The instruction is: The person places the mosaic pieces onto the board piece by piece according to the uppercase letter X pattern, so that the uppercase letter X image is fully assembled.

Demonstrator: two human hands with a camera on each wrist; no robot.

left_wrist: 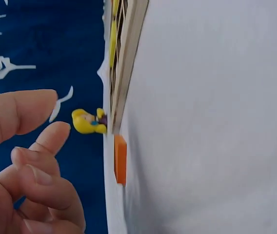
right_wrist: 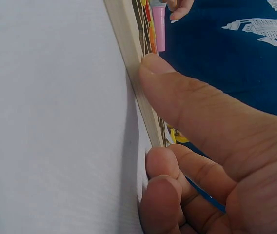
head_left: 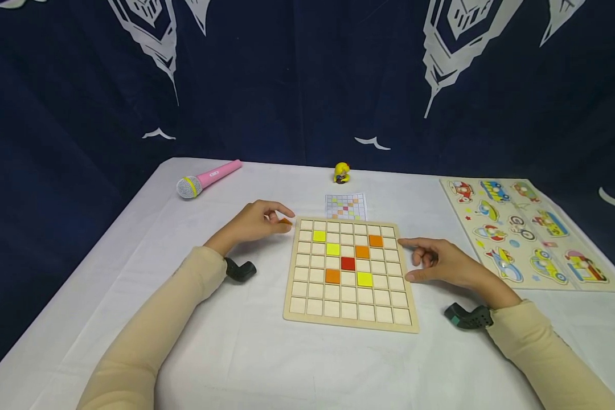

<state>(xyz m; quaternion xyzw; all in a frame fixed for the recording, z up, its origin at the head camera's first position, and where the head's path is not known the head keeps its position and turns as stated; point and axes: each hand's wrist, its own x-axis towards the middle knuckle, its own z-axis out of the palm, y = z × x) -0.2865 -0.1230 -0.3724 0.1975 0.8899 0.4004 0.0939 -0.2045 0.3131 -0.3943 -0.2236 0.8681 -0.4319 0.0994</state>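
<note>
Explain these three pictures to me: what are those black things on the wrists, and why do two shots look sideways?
No machine here: a person in cream sleeves works with bare hands. The big picture comes from a camera on the head. The black things are small cameras strapped to each wrist; they film sideways along the table, so those two views look tilted.

On the white table lies a wooden grid board with yellow, orange and red tiles set in. The left hand is beside a loose orange tile at the board's corner; its fingers look apart from it. The right hand rests at the board's right edge, index finger touching the frame.

Further off: a pink toy microphone, a yellow figure, a pattern card and a vehicle puzzle.
</note>
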